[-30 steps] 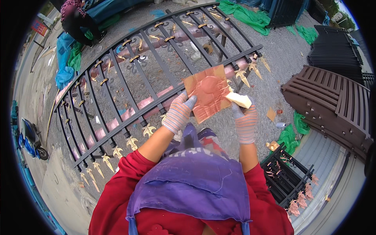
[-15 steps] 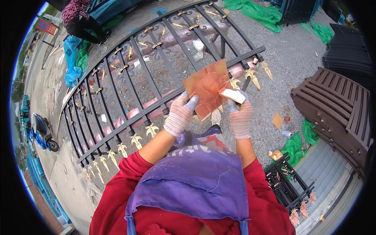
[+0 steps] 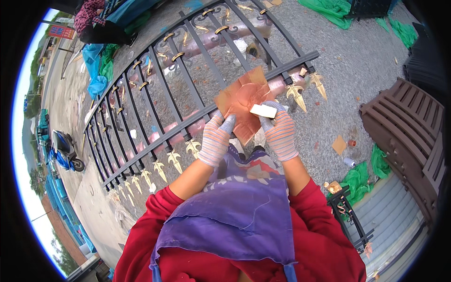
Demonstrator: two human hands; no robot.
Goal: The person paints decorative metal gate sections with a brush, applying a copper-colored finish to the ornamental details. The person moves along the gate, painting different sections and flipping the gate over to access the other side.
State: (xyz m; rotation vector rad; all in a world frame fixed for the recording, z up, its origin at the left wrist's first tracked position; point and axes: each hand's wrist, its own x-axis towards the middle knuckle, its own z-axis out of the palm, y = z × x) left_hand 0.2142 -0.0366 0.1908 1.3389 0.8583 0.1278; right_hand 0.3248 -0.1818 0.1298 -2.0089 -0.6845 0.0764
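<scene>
My left hand (image 3: 217, 140), in a striped knit glove, grips the lower left edge of a square cardboard piece (image 3: 233, 96) smeared with copper-coloured paint. In my right hand (image 3: 281, 134), gloved the same way, is a white sponge block (image 3: 263, 111), pinched between thumb and fingers. The block lies over the right side of the cardboard; whether it touches the paint, I cannot tell. Just beyond both hands lies a black metal fence panel (image 3: 197, 116) with gold-coloured collars and scrolls. Gold spear tips (image 3: 296, 96) along its near edge point toward me.
Brown metal panels (image 3: 399, 117) are stacked at the right. Green netting (image 3: 357, 181) and a smaller black railing (image 3: 350, 211) lie at lower right. A cardboard scrap (image 3: 339, 145) and a small red cup (image 3: 351, 143) sit on the gravel. A person (image 3: 94, 23) bends at far left; a scooter (image 3: 66, 151) stands left.
My right hand has drawn the sponge leftward, farther over the cardboard. The cardboard has shifted slightly left and up, and the whole view has turned a little.
</scene>
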